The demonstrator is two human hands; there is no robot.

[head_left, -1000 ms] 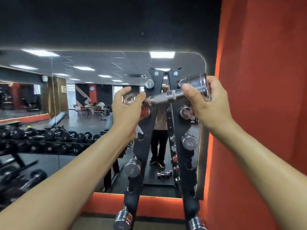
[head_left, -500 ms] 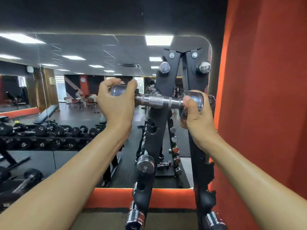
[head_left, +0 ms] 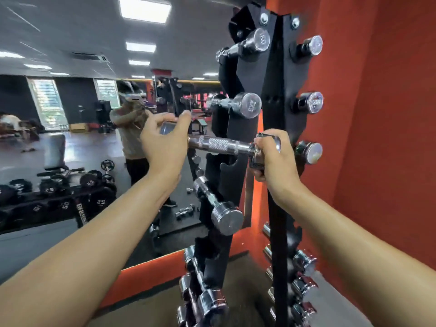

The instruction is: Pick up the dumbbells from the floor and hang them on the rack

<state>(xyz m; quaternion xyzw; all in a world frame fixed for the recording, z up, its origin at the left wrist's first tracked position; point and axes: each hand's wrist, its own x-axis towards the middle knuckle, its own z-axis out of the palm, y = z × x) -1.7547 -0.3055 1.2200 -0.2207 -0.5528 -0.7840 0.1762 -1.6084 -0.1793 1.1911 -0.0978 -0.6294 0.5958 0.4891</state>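
One dumbbell [head_left: 217,144], level against the rack [head_left: 250,74] beside a red wall [head_left: 382,138], gripped by left hand [head_left: 162,147] and right hand [head_left: 274,161]; chrome, knurled.

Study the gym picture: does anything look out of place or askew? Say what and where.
Yes: small chrome dumbbells lie loose on the floor, seen in the mirror, off the rack. The held dumbbell is not yet hung.

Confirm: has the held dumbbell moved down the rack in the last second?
Yes, downward. The held dumbbell was level with the top row of the rack; now it is below the second-row dumbbell, gripped by left hand and right hand.
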